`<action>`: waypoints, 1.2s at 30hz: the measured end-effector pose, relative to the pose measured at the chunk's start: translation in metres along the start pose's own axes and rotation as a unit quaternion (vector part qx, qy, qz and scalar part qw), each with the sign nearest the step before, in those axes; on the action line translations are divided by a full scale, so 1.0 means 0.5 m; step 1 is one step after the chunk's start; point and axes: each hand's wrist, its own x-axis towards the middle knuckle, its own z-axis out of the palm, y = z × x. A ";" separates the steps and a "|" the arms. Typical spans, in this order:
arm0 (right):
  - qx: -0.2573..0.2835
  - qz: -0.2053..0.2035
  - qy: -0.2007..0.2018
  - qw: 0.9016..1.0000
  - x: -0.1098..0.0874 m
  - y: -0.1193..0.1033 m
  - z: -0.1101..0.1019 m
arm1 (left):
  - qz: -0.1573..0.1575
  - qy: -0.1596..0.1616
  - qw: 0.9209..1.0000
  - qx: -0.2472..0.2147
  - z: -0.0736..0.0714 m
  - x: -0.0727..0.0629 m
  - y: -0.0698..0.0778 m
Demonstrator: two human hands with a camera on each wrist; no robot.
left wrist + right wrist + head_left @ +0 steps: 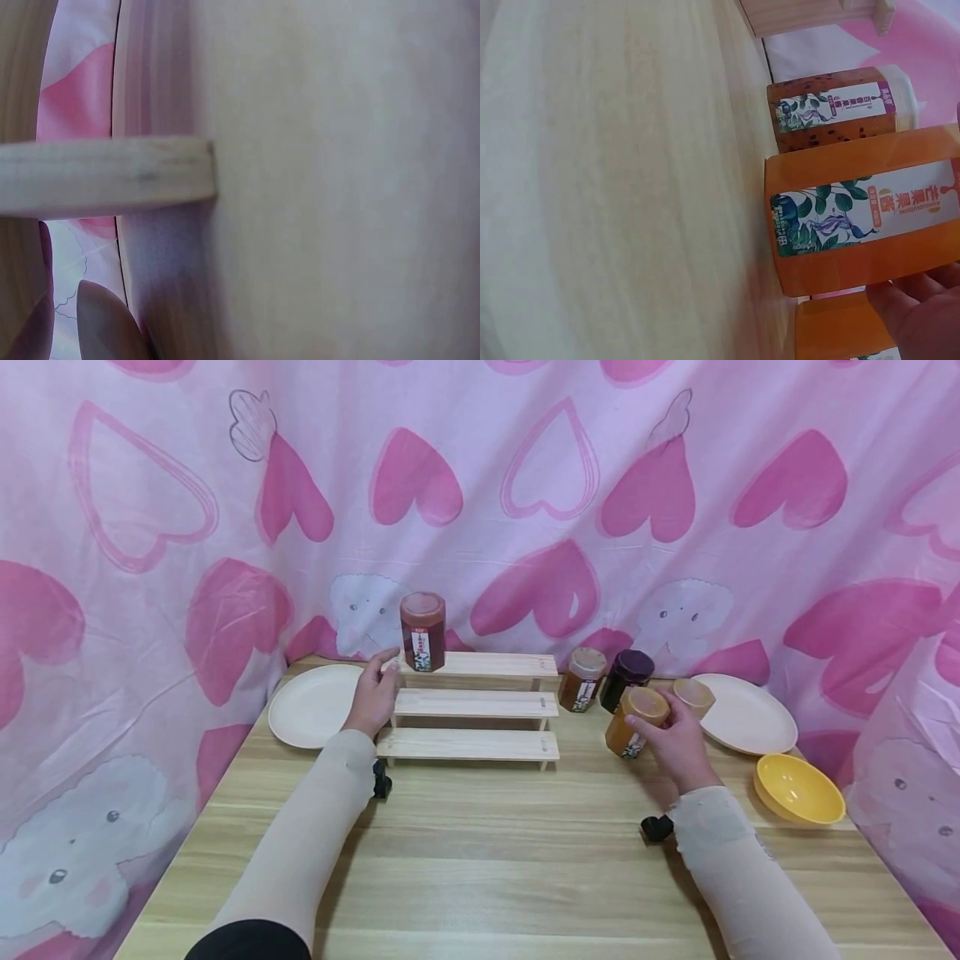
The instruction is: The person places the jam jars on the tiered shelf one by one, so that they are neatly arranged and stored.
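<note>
A dark red jam jar (423, 635) stands at the left end of the top tier of a three-step wooden rack (468, 743). Beside that jar is my left hand (373, 697), fingertips close to its left side and thumb apart from the fingers. In the left wrist view two fingertips (109, 322) show low down near the rack's wood. My right hand (678, 743) grips an orange mango jam jar (626, 735), its thumb across the near side. The right wrist view shows the jar's label (855, 210) facing the camera; whether its base touches the table is unclear.
Behind the held jar stand a brown seeded jar (581, 681), a dark purple jar (628, 675) and another orange jar with a pale lid (693, 697). White plates lie at left (311, 706) and right (757, 714). A yellow bowl (798, 789) sits near the right edge.
</note>
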 end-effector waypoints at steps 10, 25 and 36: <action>0.004 0.012 0.016 1.000 -0.004 -0.002 0.001 | 0.012 0.004 1.000 0.004 0.003 0.009 -0.024; 0.028 0.022 0.014 0.999 -0.027 -0.116 -0.005 | 0.015 0.004 1.000 0.007 0.000 0.011 -0.022; 0.097 -0.024 0.005 0.995 -0.034 -0.194 0.040 | -0.003 0.001 1.000 0.004 0.001 0.012 -0.016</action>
